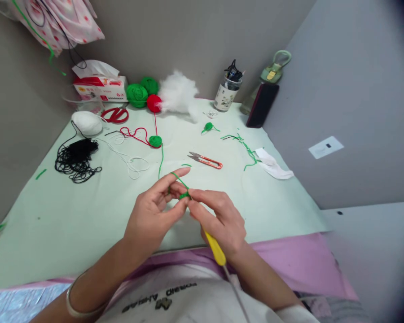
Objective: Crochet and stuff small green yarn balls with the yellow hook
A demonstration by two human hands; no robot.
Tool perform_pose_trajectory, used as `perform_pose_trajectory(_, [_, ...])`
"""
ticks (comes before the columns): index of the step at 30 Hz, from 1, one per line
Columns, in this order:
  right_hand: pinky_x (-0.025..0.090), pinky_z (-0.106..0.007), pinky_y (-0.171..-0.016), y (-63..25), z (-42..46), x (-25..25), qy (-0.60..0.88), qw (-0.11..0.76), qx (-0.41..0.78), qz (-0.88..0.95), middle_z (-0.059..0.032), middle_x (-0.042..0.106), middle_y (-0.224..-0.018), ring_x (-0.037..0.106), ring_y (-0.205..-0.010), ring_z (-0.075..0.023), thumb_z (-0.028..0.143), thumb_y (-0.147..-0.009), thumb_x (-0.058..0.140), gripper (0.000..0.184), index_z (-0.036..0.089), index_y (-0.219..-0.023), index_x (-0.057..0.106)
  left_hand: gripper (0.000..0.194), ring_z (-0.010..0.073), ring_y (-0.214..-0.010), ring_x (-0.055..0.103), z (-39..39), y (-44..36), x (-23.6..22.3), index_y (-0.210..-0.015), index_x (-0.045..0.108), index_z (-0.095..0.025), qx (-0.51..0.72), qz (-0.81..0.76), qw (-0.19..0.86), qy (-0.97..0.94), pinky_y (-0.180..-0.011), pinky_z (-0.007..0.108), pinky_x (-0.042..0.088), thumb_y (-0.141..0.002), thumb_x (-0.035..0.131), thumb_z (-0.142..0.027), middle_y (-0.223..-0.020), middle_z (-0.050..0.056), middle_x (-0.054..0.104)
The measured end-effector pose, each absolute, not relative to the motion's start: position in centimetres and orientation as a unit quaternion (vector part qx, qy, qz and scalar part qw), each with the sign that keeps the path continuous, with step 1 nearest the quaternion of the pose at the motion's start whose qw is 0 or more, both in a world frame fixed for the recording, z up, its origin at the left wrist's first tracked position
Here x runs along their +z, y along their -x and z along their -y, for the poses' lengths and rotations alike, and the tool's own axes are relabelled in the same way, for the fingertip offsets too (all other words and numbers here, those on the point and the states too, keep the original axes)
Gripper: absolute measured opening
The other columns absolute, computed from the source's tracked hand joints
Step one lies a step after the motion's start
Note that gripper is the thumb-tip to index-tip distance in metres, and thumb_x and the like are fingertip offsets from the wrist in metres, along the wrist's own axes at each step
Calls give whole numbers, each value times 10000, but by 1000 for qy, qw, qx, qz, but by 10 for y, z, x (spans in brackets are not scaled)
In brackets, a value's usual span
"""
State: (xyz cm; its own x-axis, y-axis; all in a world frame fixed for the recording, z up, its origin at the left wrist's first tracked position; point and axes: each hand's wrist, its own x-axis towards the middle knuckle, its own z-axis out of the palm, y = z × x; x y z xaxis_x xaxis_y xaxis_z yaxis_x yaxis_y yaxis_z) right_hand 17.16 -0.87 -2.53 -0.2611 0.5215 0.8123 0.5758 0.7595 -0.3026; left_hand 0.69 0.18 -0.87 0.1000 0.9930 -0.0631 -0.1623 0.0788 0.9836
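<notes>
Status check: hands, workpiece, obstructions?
Left hand pinching small green piece, green yarn over index finger. Right hand holding yellow-handled tool at it. Orange-handled snips beyond both hands, not touching.

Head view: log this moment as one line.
left hand: pinching green yarn piece | right hand: holding yellow-handled tool | orange snips: lying on table

Green yarn piece [184,196], yellow tool handle [215,249], orange snips [210,162], pale green tablecloth [87,224], black yarn tangle [76,158] left, red yarn ball [153,103] far, red-spotted pink cloth [70,22] far left
</notes>
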Motion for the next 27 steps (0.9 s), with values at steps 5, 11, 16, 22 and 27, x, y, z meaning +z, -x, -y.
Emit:
perform_pose_trajectory(5, [650,-330,-787,-174,14,-27,350,493,-76,793,-74,770,-1077,741,-958,-214,33,-897,693,371,257,-1194,706,435,101,-819,590,-2,-7,-7,-1245,757,-314,497,-391,677,-376,-766,184,510,-822,830,-243,-869,-26,634])
perform_pose_trajectory(11, [654,-347,-758,-175,7,-25,307,548,35,777,-74,771,-1107,745,-967,-207,75,-974,597,350,253,-1254,707,463,103,-814,578,-4,1,-3,-1309,727,-301,399,-338,800,-294,-798,205,496,-852,805,-306,-870,-1,629])
perform_pose_trajectory(16, [631,-374,-761,-181,5,-20,288,598,226,713,-82,792,-1056,754,-936,-216,73,-971,597,335,234,-1230,735,407,94,-792,555,-7,6,-4,-1239,770,-302,441,-374,719,-384,-753,184,469,-837,820,-262,-847,-13,609])
perform_pose_trajectory(22, [615,-329,-696,-188,10,-13,343,616,378,600,-35,782,-910,725,-751,-161,147,-985,629,209,242,-1059,799,381,130,-871,609,-4,9,-1,-1243,757,-337,414,-417,622,-517,-832,249,512,-885,741,-206,-889,-11,627])
perform_pose_trajectory(27, [619,-323,-678,-189,10,-15,361,613,431,555,-37,780,-905,725,-717,-155,193,-982,654,167,240,-1013,811,409,154,-894,628,-3,8,-1,-1263,733,-282,403,-448,443,-664,-884,298,515,-893,647,-129,-891,-2,642])
